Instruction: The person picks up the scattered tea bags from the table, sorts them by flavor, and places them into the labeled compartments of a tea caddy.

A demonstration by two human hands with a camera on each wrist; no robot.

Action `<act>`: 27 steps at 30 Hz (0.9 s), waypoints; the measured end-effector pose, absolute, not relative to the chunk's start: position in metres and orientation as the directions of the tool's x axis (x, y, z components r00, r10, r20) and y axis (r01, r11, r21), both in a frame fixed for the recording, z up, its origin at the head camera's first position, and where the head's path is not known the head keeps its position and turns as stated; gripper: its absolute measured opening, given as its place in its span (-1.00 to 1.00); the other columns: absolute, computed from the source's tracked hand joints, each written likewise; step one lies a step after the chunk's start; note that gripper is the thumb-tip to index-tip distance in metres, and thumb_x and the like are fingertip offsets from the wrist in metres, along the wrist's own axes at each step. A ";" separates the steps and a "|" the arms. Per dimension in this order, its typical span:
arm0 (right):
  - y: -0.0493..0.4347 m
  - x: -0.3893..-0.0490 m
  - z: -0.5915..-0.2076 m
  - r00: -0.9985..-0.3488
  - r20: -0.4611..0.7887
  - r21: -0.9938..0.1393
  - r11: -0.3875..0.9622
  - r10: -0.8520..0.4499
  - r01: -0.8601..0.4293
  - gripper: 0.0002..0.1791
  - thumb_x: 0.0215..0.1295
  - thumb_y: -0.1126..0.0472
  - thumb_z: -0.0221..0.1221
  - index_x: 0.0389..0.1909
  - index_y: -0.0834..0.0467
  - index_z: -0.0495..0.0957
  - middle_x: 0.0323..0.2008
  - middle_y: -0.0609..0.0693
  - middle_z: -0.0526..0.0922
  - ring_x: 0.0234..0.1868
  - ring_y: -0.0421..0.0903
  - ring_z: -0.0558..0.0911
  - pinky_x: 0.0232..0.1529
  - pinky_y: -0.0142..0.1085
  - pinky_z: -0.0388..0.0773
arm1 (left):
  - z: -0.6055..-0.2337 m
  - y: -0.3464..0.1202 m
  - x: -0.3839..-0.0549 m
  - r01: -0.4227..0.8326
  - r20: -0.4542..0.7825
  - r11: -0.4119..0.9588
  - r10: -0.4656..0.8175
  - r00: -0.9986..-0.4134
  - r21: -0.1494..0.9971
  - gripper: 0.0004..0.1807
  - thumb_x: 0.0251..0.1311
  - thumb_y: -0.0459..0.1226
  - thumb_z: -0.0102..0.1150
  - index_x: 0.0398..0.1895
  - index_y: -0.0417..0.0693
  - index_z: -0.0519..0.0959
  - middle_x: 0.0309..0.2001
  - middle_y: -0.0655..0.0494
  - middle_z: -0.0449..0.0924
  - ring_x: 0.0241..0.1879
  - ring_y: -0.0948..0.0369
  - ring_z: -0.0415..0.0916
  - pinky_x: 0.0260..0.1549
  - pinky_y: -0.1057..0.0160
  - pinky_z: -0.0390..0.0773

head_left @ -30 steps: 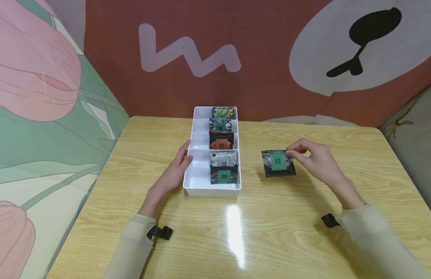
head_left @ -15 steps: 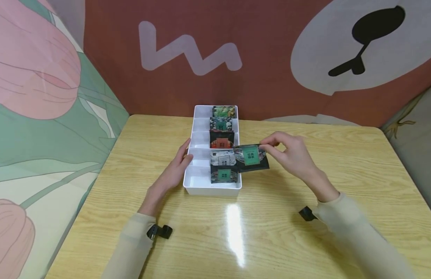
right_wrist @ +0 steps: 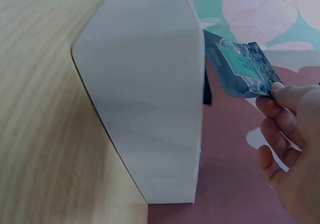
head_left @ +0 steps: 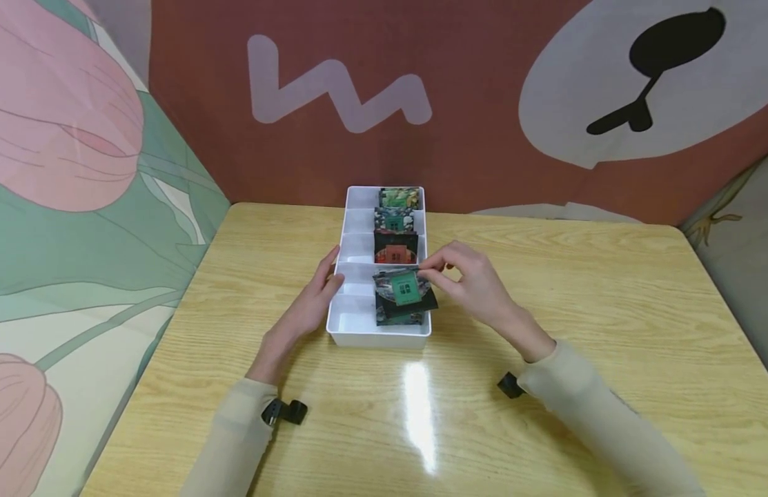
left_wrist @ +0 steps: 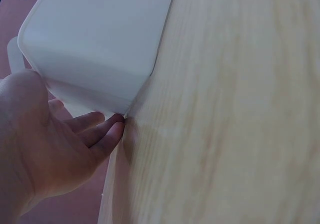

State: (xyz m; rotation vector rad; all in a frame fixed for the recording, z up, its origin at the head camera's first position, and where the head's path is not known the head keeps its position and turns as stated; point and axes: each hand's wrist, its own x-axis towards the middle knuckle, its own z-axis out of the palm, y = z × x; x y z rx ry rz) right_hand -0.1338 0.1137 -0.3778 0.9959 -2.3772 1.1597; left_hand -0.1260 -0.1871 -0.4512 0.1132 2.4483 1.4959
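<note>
My right hand pinches the top right corner of a dark tea sachet with a green label. In the right wrist view the sachet juts past the box's rim, tilted. It overlaps the front right part of a white divided box and covers most of the sachets there; a green-labelled sachet shows below it. My left hand rests against the box's left wall. In the left wrist view that hand has its fingertips by the box's bottom edge, fingers loosely extended.
Further back in the box's right side stand a red-labelled sachet, a teal-labelled sachet and a green sachet. The box stands on a wooden table near its back edge, before a printed backdrop.
My right hand has carried the pinched sachet leftward from above the table to over the front of the box. My left hand stays at the box's left wall.
</note>
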 end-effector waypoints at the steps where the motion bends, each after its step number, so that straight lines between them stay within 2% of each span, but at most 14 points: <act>1: 0.111 -0.133 -0.380 -0.709 0.542 -0.568 0.426 -0.452 -0.705 -0.90 0.16 0.32 0.40 -0.32 0.10 0.71 -0.38 -0.09 0.66 -0.33 -0.24 0.54 -0.38 -0.45 0.46 | -0.451 -0.187 -0.126 -0.070 -0.185 0.462 0.208 -0.961 0.884 -0.36 0.53 0.14 -0.36 0.56 0.60 -0.27 0.58 -0.06 -0.03 0.49 -0.09 0.12 0.45 -0.20 0.11; 5: 0.105 -0.130 -0.387 -0.719 0.516 -0.578 0.431 -0.466 -0.693 -0.92 0.18 0.30 0.39 -0.32 0.09 0.71 -0.39 -0.10 0.64 -0.30 -0.19 0.54 -0.31 -0.29 0.55 | -0.451 -0.189 -0.125 -0.064 -0.177 0.451 0.213 -0.961 0.890 -0.35 0.55 0.10 -0.34 0.58 0.52 -0.26 0.57 -0.09 -0.01 0.48 -0.12 0.14 0.44 -0.21 0.12; 9: 0.103 -0.128 -0.392 -0.739 0.454 -0.603 0.439 -0.499 -0.666 -0.95 0.22 0.25 0.37 -0.31 0.05 0.71 -0.33 -0.12 0.66 -0.23 -0.18 0.53 -0.18 -0.11 0.59 | -0.451 -0.189 -0.124 -0.073 -0.184 0.455 0.203 -0.962 0.887 -0.33 0.53 0.15 -0.34 0.59 0.49 -0.27 0.58 -0.06 -0.03 0.49 -0.11 0.12 0.44 -0.21 0.11; 16: 0.105 -0.127 -0.400 -0.749 0.362 -0.594 0.482 -0.555 -0.644 -0.89 0.28 0.11 0.33 -0.23 0.01 0.67 -0.18 -0.17 0.70 -0.09 -0.20 0.53 0.02 -0.19 0.53 | -0.454 -0.191 -0.124 -0.065 -0.171 0.430 0.215 -0.962 0.901 -0.34 0.54 0.11 -0.32 0.59 0.50 -0.26 0.56 -0.10 0.02 0.44 -0.13 0.21 0.42 -0.19 0.18; 27: 0.120 -0.133 -0.401 -0.764 0.396 -0.574 0.511 -0.510 -0.639 -0.85 0.26 0.20 0.34 -0.18 0.12 0.67 -0.16 -0.08 0.70 -0.04 -0.09 0.57 0.07 -0.10 0.52 | -0.452 -0.191 -0.124 -0.062 -0.171 0.435 0.217 -0.961 0.898 -0.34 0.53 0.13 -0.32 0.58 0.51 -0.25 0.55 -0.09 0.04 0.42 -0.13 0.23 0.41 -0.19 0.19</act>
